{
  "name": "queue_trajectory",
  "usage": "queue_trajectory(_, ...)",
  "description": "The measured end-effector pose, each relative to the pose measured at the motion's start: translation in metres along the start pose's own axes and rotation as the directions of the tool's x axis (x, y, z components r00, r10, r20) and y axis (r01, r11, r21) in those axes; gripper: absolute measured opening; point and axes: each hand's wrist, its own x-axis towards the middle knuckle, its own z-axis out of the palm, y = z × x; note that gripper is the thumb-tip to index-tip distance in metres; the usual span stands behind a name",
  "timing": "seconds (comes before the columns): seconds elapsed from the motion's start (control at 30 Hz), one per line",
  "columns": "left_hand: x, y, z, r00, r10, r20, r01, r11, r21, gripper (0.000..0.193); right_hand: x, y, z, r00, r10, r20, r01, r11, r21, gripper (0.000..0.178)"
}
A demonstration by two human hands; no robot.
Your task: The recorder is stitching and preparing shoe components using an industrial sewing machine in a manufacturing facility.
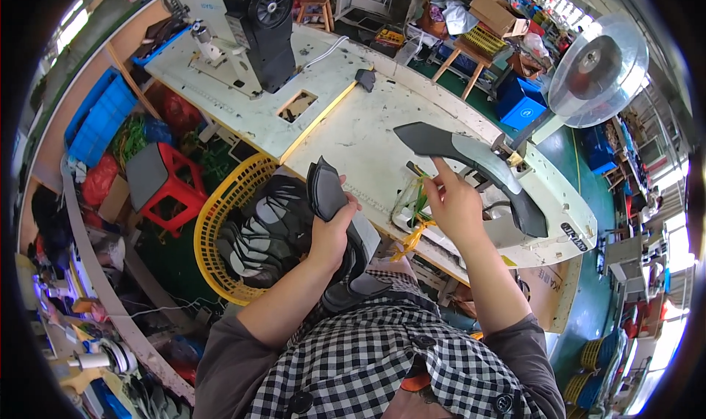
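Observation:
My left hand (pixel 334 231) is closed around a stack of dark grey and black curved cut pieces (pixel 326 187), which look like shoe-upper parts; the stack's lower end hangs toward my lap. To the right, a long curved black-and-grey piece (pixel 474 156) lies along the top of a white sewing machine (pixel 566 198). My right hand (pixel 457 202) is at this piece's lower edge, index finger stretched up to it and the other fingers loosely bent. Whether the fingertip presses on it is hard to tell. Yellow ribbon (pixel 412 240) is tied on the machine below that hand.
A yellow basket (pixel 213 228) full of similar dark pieces stands left of my left hand. Behind it is a red stool (pixel 176 187) with a grey seat. Another sewing machine (pixel 243 26) occupies the far left tabletop. A clear round disc (pixel 599 70) rises at the right.

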Motion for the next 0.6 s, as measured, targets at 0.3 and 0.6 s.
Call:
queue_trajectory(0.3,0.006,0.045,0.057,0.961,0.065,0.267,0.019,0.953,-0.303,0.046,-0.058,-0.008,0.001,0.951,0.002,0.309,-0.271,0.486,0.831,0.075)
queue_trajectory(0.6,0.008,0.041,0.074,0.784,0.143,0.604,-0.563,0.573,0.596,0.050,-0.100,-0.009,-0.018,0.975,0.221,-0.005,-0.200,0.892,0.406,0.092)
